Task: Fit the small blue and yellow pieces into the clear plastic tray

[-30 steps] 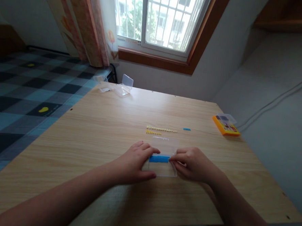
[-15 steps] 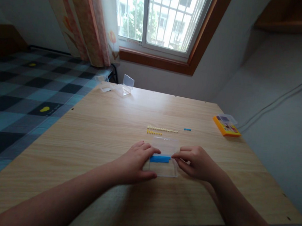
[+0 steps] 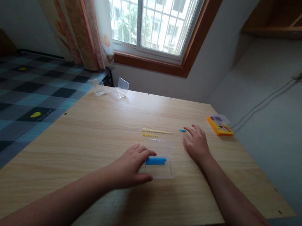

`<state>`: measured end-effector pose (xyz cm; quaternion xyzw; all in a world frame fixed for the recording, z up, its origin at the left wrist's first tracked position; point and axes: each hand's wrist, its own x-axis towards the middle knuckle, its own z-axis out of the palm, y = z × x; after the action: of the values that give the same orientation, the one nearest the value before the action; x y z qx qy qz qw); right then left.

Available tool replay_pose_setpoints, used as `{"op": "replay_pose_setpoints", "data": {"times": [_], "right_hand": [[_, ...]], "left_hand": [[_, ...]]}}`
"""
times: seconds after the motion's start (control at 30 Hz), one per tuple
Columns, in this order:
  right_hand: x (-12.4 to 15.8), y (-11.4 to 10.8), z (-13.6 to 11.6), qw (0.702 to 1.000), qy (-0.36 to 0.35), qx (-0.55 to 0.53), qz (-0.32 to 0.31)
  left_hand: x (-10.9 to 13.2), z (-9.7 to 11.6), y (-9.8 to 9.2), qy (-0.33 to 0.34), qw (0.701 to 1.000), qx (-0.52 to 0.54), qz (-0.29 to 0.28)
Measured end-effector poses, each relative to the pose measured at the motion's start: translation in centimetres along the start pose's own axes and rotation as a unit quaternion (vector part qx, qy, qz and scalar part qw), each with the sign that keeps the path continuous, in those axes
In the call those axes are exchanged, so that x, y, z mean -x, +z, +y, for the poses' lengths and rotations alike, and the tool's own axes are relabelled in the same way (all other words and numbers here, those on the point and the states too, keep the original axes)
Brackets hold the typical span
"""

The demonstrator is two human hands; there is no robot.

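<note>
Pale wood-grain table [image 3: 88,133], its surface stretching from the small pieces to the far edge, well beyond. Shallow clear plastic box [image 3: 160,173] nearer the front edge; left hand [image 3: 134,164], spread open, rests at its left side. Right hand [image 3: 197,143], fingers loosely parted, is nearer the short row of tiny blue pieces [image 3: 182,130]: just left of its fingertips, long axis left-right. Contact: cannot tell.
</note>
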<state>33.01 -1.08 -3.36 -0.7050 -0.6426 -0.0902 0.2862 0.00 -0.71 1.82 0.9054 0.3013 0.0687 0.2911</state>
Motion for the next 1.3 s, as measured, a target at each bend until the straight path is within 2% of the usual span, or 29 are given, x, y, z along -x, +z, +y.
{"op": "replay_pose_setpoints", "data": {"times": [0.1, 0.23, 0.5, 0.73, 1.03, 1.13, 1.2, 1.3], "right_hand": [[0.1, 1.2, -0.4, 0.998, 0.019, 0.046, -0.048], [0.2, 1.1, -1.0, 0.994, 0.013, 0.07, -0.084], [0.3, 0.4, -1.2, 0.998, -0.027, 0.038, -0.039], [0.4, -0.3, -1.0, 0.997, -0.012, 0.032, -0.063], [0.2, -0.7, -0.8, 0.999, 0.013, 0.015, -0.046], [0.1, -2.2, -1.3, 0.998, -0.026, -0.046, -0.018], [0.3, -3.8, -2.1, 0.989, -0.08, -0.123, -0.029], [1.1, -5.9, -4.0, 0.951, -0.177, -0.212, -0.141]], "left_hand": [[0.0, -0.1, 0.0, -0.003, 1.0, 0.001, 0.005], [0.1, -0.2, 0.1, 0.001, 1.0, 0.001, 0.006], [0.1, -0.1, 0.1, -0.001, 1.0, 0.005, 0.01], [0.1, 0.0, 0.2, -0.007, 1.0, 0.0, 0.011], [0.0, 0.2, 0.0, -0.007, 1.0, -0.002, 0.001], [0.0, 0.0, 0.0, -0.003, 1.0, 0.0, 0.004], [0.1, -0.1, 0.1, 0.005, 1.0, 0.003, 0.01], [0.1, -0.1, 0.1, 0.01, 1.0, 0.004, 0.013]]}}
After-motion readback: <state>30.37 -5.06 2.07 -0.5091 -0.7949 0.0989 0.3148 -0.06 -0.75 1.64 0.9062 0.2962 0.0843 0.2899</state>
